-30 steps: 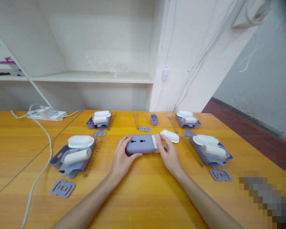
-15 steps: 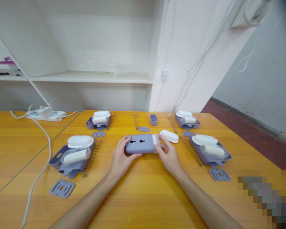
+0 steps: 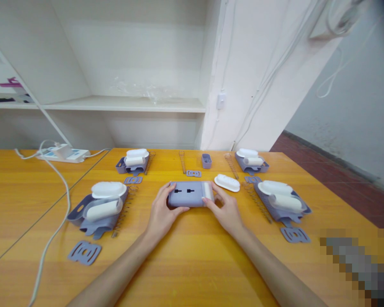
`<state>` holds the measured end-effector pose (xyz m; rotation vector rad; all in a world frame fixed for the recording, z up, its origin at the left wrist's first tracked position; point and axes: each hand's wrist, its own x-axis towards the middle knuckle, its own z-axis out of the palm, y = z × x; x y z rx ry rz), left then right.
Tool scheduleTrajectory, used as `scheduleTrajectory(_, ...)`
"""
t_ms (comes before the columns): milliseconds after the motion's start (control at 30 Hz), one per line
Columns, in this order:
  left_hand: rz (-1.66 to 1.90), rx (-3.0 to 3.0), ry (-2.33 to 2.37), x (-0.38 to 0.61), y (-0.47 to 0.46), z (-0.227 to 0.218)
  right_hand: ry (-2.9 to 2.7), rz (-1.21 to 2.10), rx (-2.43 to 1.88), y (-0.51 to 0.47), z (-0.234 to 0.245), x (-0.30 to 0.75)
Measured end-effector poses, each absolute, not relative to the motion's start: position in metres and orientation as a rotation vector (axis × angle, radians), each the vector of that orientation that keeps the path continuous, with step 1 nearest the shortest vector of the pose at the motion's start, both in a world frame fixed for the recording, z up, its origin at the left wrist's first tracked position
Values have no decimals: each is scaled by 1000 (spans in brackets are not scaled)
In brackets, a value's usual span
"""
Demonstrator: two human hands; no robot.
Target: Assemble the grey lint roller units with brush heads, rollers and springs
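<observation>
A grey-purple plastic housing (image 3: 188,196) with two dark keyhole slots lies across the middle of the table, between my hands. My left hand (image 3: 162,205) grips its left end, thumb along the near edge and fingers at the far side. At the other end my right hand (image 3: 223,207) holds it, with the thumb on the near edge by a whitish part (image 3: 208,189) set into that end. Just beyond my right hand rests a white oval piece (image 3: 227,182). The underside of the housing is hidden.
Similar sets stand around: a near-left housing (image 3: 102,221), a near-right housing (image 3: 280,200), and two more farther back. Coil springs (image 3: 124,211) and flat slotted plates (image 3: 85,252) lie beside them. A small grey-purple cup (image 3: 206,160) stands behind. A white cable (image 3: 53,232) runs from a power strip (image 3: 64,153).
My right thumb has shifted slightly left along the housing's near edge, and more of the whitish end part shows. My left hand keeps its hold.
</observation>
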<state>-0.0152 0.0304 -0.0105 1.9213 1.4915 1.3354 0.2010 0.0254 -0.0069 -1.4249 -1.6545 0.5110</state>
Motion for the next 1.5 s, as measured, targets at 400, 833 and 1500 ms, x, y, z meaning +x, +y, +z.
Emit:
scheduleTrajectory(400, 1224, 2009, 1493, -13, 29, -17, -1995, 58, -1502, 23, -9, 197)
scheduleTrajectory(833, 1156, 2247, 1530, -9, 21, -15, -1917, 39, -1586, 25, -5, 199)
scheduleTrajectory(1500, 1055, 2645, 1409, -5, 12, -7, -1844, -204, -1461, 21, 0, 197)
